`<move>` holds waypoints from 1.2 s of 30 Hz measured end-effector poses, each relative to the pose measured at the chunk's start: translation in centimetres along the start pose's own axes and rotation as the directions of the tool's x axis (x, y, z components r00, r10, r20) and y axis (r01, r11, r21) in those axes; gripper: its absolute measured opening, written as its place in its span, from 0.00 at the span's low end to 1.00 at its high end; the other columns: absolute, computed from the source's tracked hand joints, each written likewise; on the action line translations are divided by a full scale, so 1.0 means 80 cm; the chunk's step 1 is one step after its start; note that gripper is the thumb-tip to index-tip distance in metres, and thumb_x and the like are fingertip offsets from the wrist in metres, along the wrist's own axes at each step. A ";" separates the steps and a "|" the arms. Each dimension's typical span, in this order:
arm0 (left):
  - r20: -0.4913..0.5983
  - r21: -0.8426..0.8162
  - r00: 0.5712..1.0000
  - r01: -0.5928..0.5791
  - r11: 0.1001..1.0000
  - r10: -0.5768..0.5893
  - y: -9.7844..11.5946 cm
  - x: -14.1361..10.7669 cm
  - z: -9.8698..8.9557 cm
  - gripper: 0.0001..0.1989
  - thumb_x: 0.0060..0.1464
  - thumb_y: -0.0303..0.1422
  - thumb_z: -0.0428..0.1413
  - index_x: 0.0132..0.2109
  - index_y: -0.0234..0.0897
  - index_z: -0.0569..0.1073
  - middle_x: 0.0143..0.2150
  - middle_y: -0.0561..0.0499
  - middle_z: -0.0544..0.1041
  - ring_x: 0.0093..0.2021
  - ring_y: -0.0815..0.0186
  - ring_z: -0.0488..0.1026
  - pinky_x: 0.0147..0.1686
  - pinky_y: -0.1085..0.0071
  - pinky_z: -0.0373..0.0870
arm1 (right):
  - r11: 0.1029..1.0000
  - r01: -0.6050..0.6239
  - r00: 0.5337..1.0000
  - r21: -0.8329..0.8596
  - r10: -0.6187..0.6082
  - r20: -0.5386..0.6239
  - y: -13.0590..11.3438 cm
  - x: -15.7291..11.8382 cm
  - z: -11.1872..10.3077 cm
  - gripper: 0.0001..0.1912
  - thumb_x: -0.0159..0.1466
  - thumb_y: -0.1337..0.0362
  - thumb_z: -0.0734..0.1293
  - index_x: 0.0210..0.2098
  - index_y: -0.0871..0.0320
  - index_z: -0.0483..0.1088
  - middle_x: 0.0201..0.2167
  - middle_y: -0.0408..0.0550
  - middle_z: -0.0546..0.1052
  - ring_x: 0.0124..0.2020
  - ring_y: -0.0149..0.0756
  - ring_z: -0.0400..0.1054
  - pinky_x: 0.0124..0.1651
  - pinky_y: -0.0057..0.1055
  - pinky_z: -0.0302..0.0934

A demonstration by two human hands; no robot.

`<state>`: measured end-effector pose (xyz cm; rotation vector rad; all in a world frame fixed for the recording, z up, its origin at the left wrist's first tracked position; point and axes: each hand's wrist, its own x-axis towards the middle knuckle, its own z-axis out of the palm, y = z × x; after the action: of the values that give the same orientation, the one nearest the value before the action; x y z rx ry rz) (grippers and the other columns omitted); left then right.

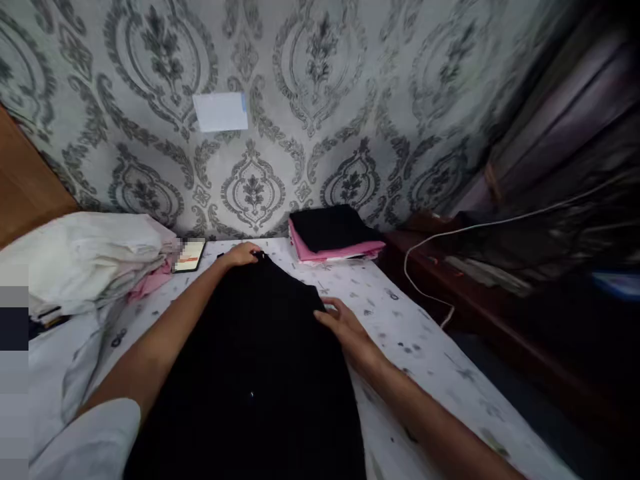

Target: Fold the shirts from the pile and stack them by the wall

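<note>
In the head view, grips the far edge of a long, plain black cloth piece [250, 347] with the left hand [243, 255], with thumb and fingers closed on the fabric. Touches the right edge of the same cloth with the right hand [345, 323], fingers slightly parted; cannot tell whether pinching it or merely resting against it. Has the black cloth laid lengthwise over a white cover [420, 333] printed with small grey motifs, widening toward the near side. Wears a white sleeve [105, 430] on the left arm. Shows, beyond the right hand, folded black fabric [335, 227] lying on folded pink fabric [345, 253], close to a grey damask-patterned wall [310, 147]. Includes, left of the left hand, a dark-edged phone [191, 256] with a lit screen, partly pixelated, beside a rumpled white cloth heap [95, 253]. Has, at far right, a thin white cable [480, 225] curving over dark reddish-brown wood [417, 267].
</note>
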<state>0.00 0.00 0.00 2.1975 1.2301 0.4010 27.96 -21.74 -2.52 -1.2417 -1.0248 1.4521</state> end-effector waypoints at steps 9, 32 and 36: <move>-0.109 -0.147 0.989 -0.111 0.983 0.095 0.004 -0.014 -0.015 0.11 0.44 0.28 0.54 0.37 0.34 0.75 0.30 0.54 0.76 0.31 0.67 0.72 0.32 0.73 0.67 | 0.959 0.103 0.994 -0.265 -0.108 -0.003 -0.049 0.174 0.099 0.25 0.50 0.64 0.72 0.46 0.53 0.64 0.32 0.41 0.70 0.33 0.35 0.69 0.33 0.29 0.64; -0.113 0.128 0.983 0.156 0.979 -0.142 -0.050 -0.040 -0.043 0.15 0.47 0.46 0.61 0.29 0.38 0.72 0.28 0.52 0.71 0.33 0.62 0.67 0.33 0.70 0.57 | 0.978 0.114 0.993 -0.174 -0.117 -0.005 -0.070 0.271 0.141 0.13 0.50 0.74 0.68 0.33 0.54 0.66 0.23 0.40 0.74 0.26 0.34 0.69 0.29 0.28 0.62; 0.025 0.007 0.990 0.141 0.990 -0.141 -0.061 -0.063 -0.065 0.19 0.47 0.50 0.59 0.29 0.37 0.74 0.28 0.53 0.71 0.33 0.64 0.67 0.33 0.71 0.59 | 0.999 0.031 0.989 0.031 -0.035 0.147 -0.078 0.269 0.140 0.09 0.55 0.73 0.69 0.35 0.57 0.68 0.22 0.40 0.75 0.24 0.29 0.69 0.30 0.25 0.67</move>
<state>-8.61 -0.50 1.19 2.0980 1.3638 0.3119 16.64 0.38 0.57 -1.1051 -1.1141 1.5460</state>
